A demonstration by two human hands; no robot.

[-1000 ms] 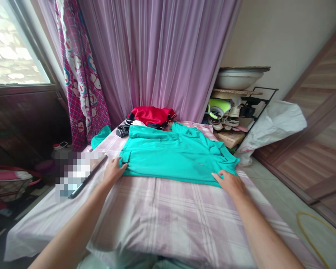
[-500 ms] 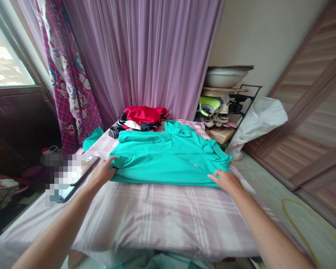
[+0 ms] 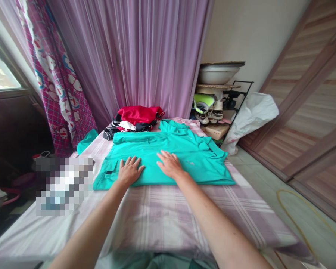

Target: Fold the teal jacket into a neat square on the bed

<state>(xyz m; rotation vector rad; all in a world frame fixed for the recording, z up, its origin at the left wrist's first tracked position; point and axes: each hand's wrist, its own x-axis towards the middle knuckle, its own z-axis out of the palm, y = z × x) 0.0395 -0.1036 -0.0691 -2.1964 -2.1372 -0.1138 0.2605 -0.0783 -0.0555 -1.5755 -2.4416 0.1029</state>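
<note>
The teal garment lies on the plaid cloth, its near edge straight, apparently a fold. The left hand rests palm down on it, near the dark patch, fingers spread; the right hand lies across its middle, fingers fanned, thumb apart. Neither pinches fabric (pressure cannot be judged from this view). The step in hand appears to be smoothing the folded garment. The next move, in this judgement, calls for level palms and light outward strokes, keeping the near edge in line. Red clothing is piled beyond, well apart from both hands.
</note>
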